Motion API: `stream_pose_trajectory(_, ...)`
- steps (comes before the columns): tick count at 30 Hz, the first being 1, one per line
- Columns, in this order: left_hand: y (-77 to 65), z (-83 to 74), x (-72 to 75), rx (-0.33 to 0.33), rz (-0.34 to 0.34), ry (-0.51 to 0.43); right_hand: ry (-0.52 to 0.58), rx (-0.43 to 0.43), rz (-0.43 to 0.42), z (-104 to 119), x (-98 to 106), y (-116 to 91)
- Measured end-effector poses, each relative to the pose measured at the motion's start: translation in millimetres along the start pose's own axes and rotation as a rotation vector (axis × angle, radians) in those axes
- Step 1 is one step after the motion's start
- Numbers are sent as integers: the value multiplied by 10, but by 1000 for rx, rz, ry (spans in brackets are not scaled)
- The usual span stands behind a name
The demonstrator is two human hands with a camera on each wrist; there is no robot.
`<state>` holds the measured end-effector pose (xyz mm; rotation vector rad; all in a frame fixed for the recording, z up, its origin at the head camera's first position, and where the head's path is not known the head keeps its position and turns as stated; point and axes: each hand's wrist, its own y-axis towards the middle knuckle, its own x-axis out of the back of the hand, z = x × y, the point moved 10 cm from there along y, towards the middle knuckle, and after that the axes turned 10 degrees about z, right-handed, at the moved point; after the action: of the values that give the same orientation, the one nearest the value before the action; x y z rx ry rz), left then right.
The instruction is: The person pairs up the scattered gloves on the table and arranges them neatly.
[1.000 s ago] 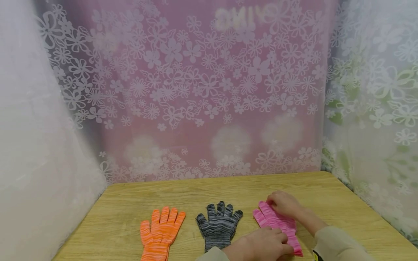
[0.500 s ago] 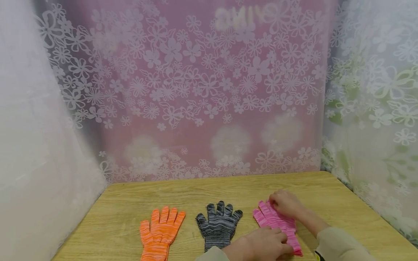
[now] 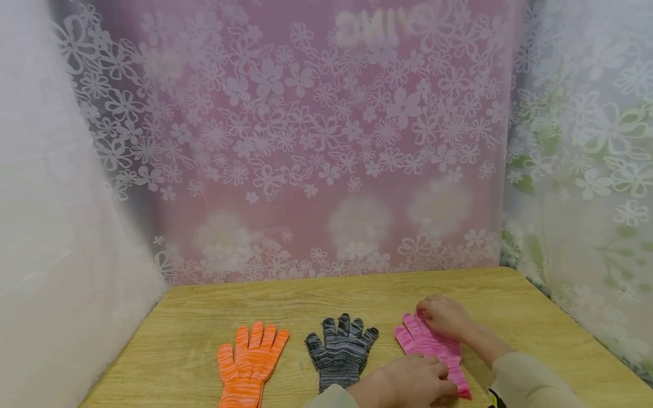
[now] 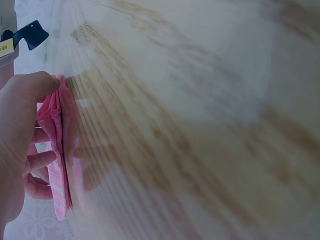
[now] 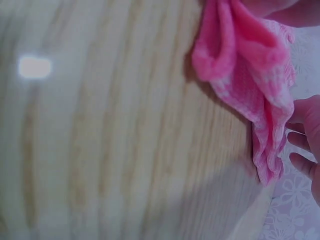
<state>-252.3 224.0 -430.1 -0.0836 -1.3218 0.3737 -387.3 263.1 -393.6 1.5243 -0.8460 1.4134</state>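
Note:
A pink knitted glove (image 3: 433, 345) lies on the wooden table at the right in the head view. My left hand (image 3: 410, 381) rests on its lower part; in the left wrist view the thumb (image 4: 47, 82) presses near one end and the spread fingers touch the glove's upper side. At the finger end, my right hand (image 3: 445, 316) pinches the glove with curled fingers and covers some of its fingers. Folded pink glove fingers (image 5: 215, 50) show close up in the right wrist view, where most of the right hand is out of frame.
A dark grey striped glove (image 3: 342, 351) lies flat in the middle, its cuff partly behind my left forearm. Farther left is an orange glove (image 3: 251, 362). Floral translucent curtains (image 3: 326, 141) enclose the wooden table (image 3: 285, 294) at the back and sides.
My right hand shifts very slightly at the pink glove's finger end. The left hand stays on the glove, and the other gloves keep their places.

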Motion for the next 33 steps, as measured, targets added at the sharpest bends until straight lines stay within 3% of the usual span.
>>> stream_pose_trajectory(5, 2, 5, -5, -19, 5, -37, -5, 43, -8, 38, -3, 30)
stream_pose_trajectory(10, -18, -14, 24, -17, -26, 18, -23, 90, -28, 77, 11, 25)
stream_pose_trajectory(18, -16, -18, 26, 4, -14, 42, -61, 141, -86, 119, 69, -1)
stream_pose_trajectory(26, -17, -37, 34, -21, -49, 42, -27, 83, -12, 88, -2, -10)
stream_pose_trajectory(33, -3, -11, 5, 0, -14, 32, -8, 155, -79, 113, 77, -57)
